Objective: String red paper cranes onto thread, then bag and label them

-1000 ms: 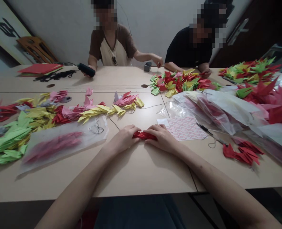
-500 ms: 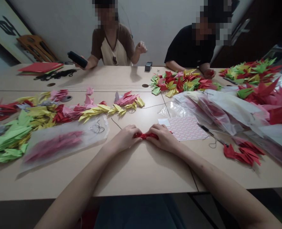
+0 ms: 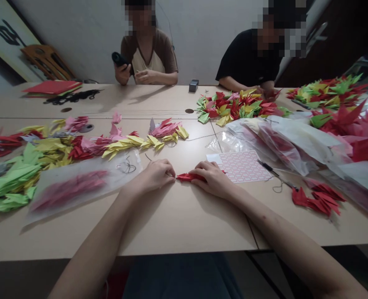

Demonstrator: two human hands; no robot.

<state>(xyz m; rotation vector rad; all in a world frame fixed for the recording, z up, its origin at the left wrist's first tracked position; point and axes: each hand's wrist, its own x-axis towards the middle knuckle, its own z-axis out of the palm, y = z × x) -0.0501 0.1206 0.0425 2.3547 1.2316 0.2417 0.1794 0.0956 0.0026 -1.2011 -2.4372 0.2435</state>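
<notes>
My right hand (image 3: 213, 179) lies curled over a stack of red folded paper cranes (image 3: 187, 177) on the wooden table (image 3: 184, 224), gripping it. My left hand (image 3: 156, 174) sits just left of the stack's pointed tip, fingers pinched together; what they hold is too small to see. A dark thread (image 3: 148, 157) runs from behind the left hand toward a string of yellow, pink and red cranes (image 3: 131, 143). A sheet of pink-outlined stickers (image 3: 240, 167) lies right behind my right hand.
A clear bag of red cranes (image 3: 78, 187) lies to the left beside green cranes (image 3: 9, 182). More bags (image 3: 283, 143) and loose red cranes (image 3: 317, 199) lie right. Two people sit across the table; one holds a black object (image 3: 119, 59). A multicoloured crane pile (image 3: 240, 107) lies before the other.
My left hand has slid left off the red stack, baring its tip. The person opposite raised the black object from the table and brought both hands in front of the chest.
</notes>
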